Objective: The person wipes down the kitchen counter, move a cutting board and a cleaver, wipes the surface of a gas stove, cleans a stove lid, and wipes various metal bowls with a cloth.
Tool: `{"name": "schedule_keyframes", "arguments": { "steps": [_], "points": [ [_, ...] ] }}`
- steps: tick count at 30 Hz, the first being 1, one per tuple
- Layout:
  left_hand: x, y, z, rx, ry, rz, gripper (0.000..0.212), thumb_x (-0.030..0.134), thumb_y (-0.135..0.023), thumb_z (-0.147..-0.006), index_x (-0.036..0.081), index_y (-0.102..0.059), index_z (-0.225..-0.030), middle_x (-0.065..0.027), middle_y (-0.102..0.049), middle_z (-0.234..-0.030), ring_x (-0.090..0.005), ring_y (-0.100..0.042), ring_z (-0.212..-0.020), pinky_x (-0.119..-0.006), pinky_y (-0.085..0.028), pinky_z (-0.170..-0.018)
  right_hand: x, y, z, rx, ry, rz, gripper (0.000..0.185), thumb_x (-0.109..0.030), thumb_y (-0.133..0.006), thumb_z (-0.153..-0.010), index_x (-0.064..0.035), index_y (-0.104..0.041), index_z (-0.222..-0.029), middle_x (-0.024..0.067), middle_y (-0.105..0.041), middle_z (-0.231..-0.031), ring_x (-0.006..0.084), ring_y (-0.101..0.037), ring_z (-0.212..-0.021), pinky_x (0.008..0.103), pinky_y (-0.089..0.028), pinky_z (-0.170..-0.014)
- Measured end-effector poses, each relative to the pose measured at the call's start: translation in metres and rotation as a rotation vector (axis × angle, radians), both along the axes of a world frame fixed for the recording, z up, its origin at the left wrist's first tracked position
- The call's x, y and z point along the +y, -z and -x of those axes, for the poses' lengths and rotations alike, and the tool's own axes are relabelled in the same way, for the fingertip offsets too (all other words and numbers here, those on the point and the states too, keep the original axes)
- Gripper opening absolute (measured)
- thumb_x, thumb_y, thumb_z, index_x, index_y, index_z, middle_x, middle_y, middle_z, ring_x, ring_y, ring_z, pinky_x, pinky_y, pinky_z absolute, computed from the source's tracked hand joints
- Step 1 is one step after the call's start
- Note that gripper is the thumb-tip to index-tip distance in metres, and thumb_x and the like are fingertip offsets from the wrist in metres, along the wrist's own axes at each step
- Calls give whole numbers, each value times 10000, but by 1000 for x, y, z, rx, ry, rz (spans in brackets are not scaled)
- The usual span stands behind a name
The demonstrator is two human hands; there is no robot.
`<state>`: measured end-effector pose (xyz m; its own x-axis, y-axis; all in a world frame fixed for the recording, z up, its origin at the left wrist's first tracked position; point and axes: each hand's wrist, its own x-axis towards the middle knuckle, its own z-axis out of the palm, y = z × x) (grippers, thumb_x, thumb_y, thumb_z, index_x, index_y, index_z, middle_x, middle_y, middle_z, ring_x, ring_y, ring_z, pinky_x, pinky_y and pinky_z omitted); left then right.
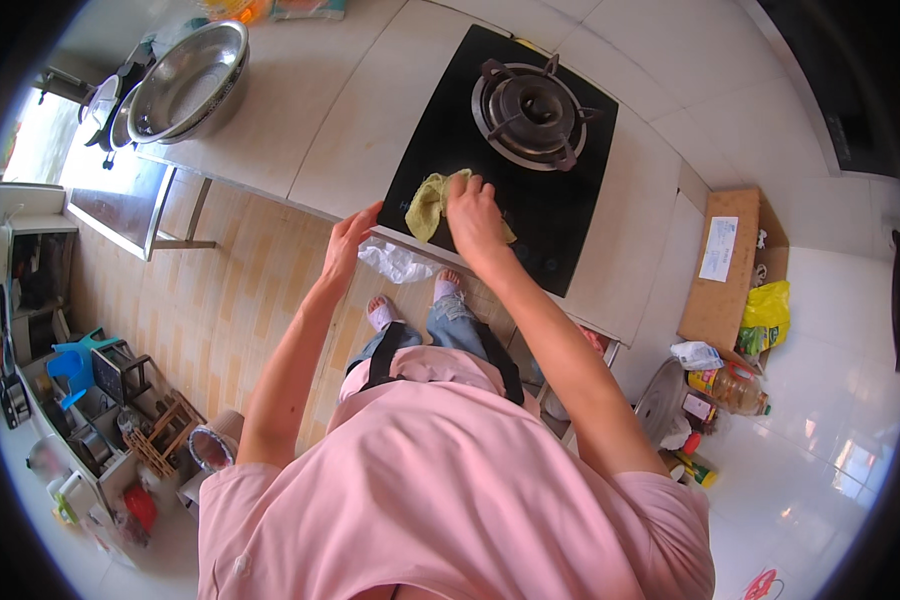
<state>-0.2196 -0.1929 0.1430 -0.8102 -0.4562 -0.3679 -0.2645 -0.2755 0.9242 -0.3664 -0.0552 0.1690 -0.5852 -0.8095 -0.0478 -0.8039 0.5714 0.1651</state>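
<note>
My right hand presses a crumpled yellow-green cloth against the black glass cooktop. Part of the cloth is hidden under my fingers, and a corner of it shows to the right of my wrist. Behind the cloth, the round gas burner with its dark pan supports sits on the glass. My left hand rests with its fingers at the counter's front edge, beside the cooktop's near left corner. It holds nothing that I can see.
Stacked metal basins stand at the left of the tiled counter. To the right are a cardboard box and a plastic oil bottle. A clear plastic bag is below the counter edge near my feet. Blue plastic stools stand lower left.
</note>
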Motion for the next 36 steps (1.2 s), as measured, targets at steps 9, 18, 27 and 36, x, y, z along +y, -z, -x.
{"name": "schedule_keyframes", "arguments": {
  "steps": [9, 18, 27, 36],
  "points": [
    [-3, 6, -3, -2, -28, -82, 496, 388, -375, -882, 33, -484, -1212, -82, -525, -1172, -162, -485, -1055, -294, -342, -922, 34, 22, -62, 85, -46, 220, 442, -80, -451, -792, 76, -382, -1200, 303, -445, -1158, 429, -461, -1077, 399, -395, -916],
    [-15, 3, -9, 37, 63, -187, 549, 449, -331, -889, 40, -460, -1232, -84, -495, -1219, -181, -460, -1113, -319, -329, -950, 63, 6, -64, -250, -49, 588, 489, 59, -471, -733, 32, -404, -1216, 215, -440, -1209, 343, -440, -1134, 368, -400, -929],
    [-32, 19, -28, 278, -160, -869, 608, 497, -225, -906, 41, -344, -1291, -118, -434, -1272, -229, -414, -1160, -345, -309, -971, -71, 12, -79, -937, -286, 784, 414, 83, -447, -733, -33, -510, -1125, 157, -519, -1140, 312, -523, -1024, 360, -431, -882],
    [-39, 42, -160, 192, -378, -591, 567, 507, -301, -887, 114, -373, -1289, -92, -425, -1293, -220, -394, -1199, -388, -328, -962, 10, -33, 44, -103, 147, 382, 257, -23, -510, -757, -76, -547, -1006, 148, -531, -920, 306, -517, -838, 342, -455, -716]
  ]
}}
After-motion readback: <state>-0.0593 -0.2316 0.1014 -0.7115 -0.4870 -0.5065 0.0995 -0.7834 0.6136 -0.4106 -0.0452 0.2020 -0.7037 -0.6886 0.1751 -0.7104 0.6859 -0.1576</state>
